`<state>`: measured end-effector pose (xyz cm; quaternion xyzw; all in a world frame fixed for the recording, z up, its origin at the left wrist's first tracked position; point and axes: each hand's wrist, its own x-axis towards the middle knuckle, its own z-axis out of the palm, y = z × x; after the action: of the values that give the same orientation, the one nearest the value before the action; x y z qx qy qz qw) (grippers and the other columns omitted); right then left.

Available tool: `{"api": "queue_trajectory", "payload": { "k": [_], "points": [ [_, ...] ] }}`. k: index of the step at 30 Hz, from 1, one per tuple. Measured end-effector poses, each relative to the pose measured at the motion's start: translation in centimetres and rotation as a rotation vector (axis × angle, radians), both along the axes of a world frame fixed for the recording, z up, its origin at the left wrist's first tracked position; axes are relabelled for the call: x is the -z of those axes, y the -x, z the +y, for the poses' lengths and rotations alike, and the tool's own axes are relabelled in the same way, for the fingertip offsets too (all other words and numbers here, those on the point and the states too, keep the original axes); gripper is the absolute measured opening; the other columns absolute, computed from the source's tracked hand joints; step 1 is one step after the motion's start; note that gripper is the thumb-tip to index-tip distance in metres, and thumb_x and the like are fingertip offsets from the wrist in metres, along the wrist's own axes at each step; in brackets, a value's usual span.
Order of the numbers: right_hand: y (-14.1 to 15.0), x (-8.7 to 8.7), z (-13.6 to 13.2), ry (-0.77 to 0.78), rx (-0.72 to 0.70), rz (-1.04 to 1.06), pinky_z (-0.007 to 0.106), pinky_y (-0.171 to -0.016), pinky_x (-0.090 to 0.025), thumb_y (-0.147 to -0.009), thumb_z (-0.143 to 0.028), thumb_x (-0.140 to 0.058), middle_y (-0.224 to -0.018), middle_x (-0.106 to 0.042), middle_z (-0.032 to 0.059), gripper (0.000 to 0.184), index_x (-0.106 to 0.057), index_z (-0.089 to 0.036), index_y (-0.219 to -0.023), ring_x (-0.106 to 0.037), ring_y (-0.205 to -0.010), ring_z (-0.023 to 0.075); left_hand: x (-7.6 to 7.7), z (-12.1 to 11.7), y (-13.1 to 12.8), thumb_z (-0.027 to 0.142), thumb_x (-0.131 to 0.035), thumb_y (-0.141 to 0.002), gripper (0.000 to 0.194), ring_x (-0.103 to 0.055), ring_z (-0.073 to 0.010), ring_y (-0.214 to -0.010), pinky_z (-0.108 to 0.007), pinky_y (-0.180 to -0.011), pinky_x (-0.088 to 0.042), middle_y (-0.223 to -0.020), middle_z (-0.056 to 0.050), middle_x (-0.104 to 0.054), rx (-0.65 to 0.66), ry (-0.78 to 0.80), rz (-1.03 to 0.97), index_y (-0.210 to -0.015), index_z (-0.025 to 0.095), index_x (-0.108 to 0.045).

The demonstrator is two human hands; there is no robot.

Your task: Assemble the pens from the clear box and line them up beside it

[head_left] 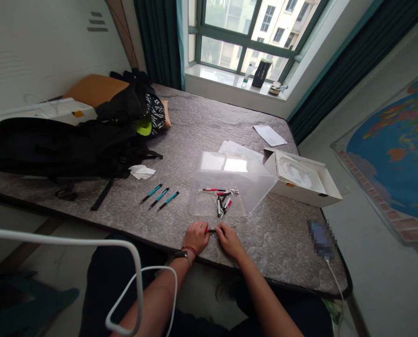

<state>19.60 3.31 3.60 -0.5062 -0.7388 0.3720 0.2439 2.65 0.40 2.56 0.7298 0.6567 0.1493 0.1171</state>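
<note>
My left hand (196, 236) and my right hand (229, 241) meet at the front edge of a grey quilted mattress (209, 126). Both grip a small red and black pen (211, 230), which is mostly hidden by my fingers. Just beyond them, a clear plastic box (230, 175) lies on its side, with several red and black pens and pen parts (220, 201) inside. To the left of the box, three teal pens (159, 196) lie side by side on the mattress, apart from both hands.
An open white cardboard box (300, 178) touches the clear box's right side. Loose papers (269, 135) lie behind them. A black backpack (58, 145) and crumpled tissue (142, 172) are at left. A blurred phone (321, 238) with a white cable lies at right.
</note>
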Motion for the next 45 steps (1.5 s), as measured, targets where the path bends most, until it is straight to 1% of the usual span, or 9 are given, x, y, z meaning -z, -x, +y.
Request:
{"api": "queue_trajectory", "payload": {
  "k": [3, 8, 18, 25, 28, 34, 39, 42, 45],
  "points": [
    [-0.1, 0.0, -0.2, -0.047, -0.013, -0.073, 0.027, -0.072, -0.041, -0.097, -0.037, -0.041, -0.080, -0.063, 0.0033, 0.026, -0.057, -0.020, -0.084, -0.059, -0.076, 0.0179, 0.1, 0.0, 0.0, 0.028, -0.047, -0.092, 0.013, -0.053, -0.0221, -0.088, -0.034, -0.078, -0.035, -0.088, -0.006, -0.063, -0.005, 0.002, -0.006, -0.086, 0.022, -0.057],
    [0.4, 0.9, 0.0, -0.028, 0.086, -0.137, 0.026, -0.067, -0.038, -0.097, -0.040, -0.042, -0.074, -0.063, 0.0023, 0.029, -0.057, -0.021, -0.080, -0.058, -0.070, 0.0178, 0.3, 0.1, 0.0, 0.027, -0.045, -0.094, 0.015, -0.053, -0.0220, -0.088, -0.033, -0.076, -0.035, -0.088, -0.006, -0.063, 0.002, -0.010, -0.006, -0.086, 0.022, -0.057],
    [0.5, 1.7, 0.5, 0.064, 0.156, -0.123, 0.025, -0.059, -0.032, -0.094, -0.046, -0.042, -0.062, -0.058, 0.0000, 0.040, -0.052, -0.021, -0.065, -0.052, -0.061, 0.0165, 0.7, 0.1, 0.1, 0.025, -0.046, -0.093, 0.013, -0.054, -0.0218, -0.086, -0.033, -0.076, -0.035, -0.086, -0.005, -0.062, 0.013, -0.037, 0.000, -0.086, 0.022, -0.056],
    [-0.4, 1.8, 0.4, 0.210, 0.173, 0.000, 0.025, -0.056, -0.037, -0.091, -0.050, -0.043, -0.051, -0.054, -0.0030, 0.039, -0.050, -0.022, -0.065, -0.054, -0.052, 0.0157, 0.9, 0.0, 0.1, 0.025, -0.050, -0.089, 0.007, -0.055, -0.0213, -0.086, -0.032, -0.076, -0.037, -0.085, -0.004, -0.062, 0.009, -0.066, -0.039, -0.085, 0.022, -0.055],
    [-2.4, 1.9, 0.1, 0.274, 0.310, 0.099, 0.025, -0.051, -0.039, -0.089, -0.057, -0.043, -0.048, -0.052, -0.0039, 0.043, -0.049, -0.022, -0.065, -0.053, -0.046, 0.0147, 1.1, -0.1, 0.1, 0.029, -0.053, -0.089, 0.008, -0.056, -0.0209, -0.088, -0.032, -0.078, -0.039, -0.088, -0.004, -0.062, -0.005, -0.096, -0.086, -0.090, 0.022, -0.056],
    [-5.9, 2.5, -1.1, 0.503, 0.630, 0.472, 0.022, -0.036, -0.036, -0.075, -0.072, -0.055, -0.052, -0.052, -0.0039, 0.051, -0.051, -0.021, -0.069, -0.053, -0.042, 0.0132, 1.6, -0.1, 0.3, 0.041, -0.048, -0.093, 0.032, -0.057, -0.0217, -0.088, -0.034, -0.081, -0.043, -0.095, -0.006, -0.063, -0.029, -0.134, -0.116, -0.115, 0.020, -0.054],
    [-3.5, 2.6, -2.4, 0.504, 0.733, 0.605, 0.019, -0.037, -0.040, -0.067, -0.071, -0.066, -0.059, -0.058, -0.0020, 0.053, -0.055, -0.019, -0.074, -0.056, -0.044, 0.0104, 0.9, -0.2, 0.2, 0.042, -0.041, -0.096, 0.035, -0.057, -0.0220, -0.092, -0.034, -0.084, -0.042, -0.098, -0.007, -0.064, -0.019, -0.117, -0.125, -0.119, 0.020, -0.054],
    [-0.7, 2.5, -3.0, 0.543, 0.659, 0.638, 0.019, -0.039, -0.042, -0.065, -0.069, -0.069, -0.066, -0.064, 0.0011, 0.054, -0.057, -0.018, -0.079, -0.060, -0.047, 0.0113, 0.5, -0.2, 0.2, 0.043, -0.037, -0.097, 0.032, -0.057, -0.0218, -0.092, -0.034, -0.084, -0.042, -0.096, -0.007, -0.064, 0.001, -0.087, -0.138, -0.103, 0.021, -0.060],
    [1.4, 2.4, -3.4, 0.583, 0.538, 0.617, 0.018, -0.037, -0.040, -0.065, -0.070, -0.067, -0.062, -0.063, 0.0012, 0.055, -0.057, -0.017, -0.076, -0.060, -0.046, 0.0118, 0.2, -0.2, 0.3, 0.044, -0.036, -0.098, 0.035, -0.057, -0.0218, -0.091, -0.033, -0.083, -0.041, -0.093, -0.008, -0.064, 0.007, -0.068, -0.156, -0.094, 0.020, -0.062]
  ]
}}
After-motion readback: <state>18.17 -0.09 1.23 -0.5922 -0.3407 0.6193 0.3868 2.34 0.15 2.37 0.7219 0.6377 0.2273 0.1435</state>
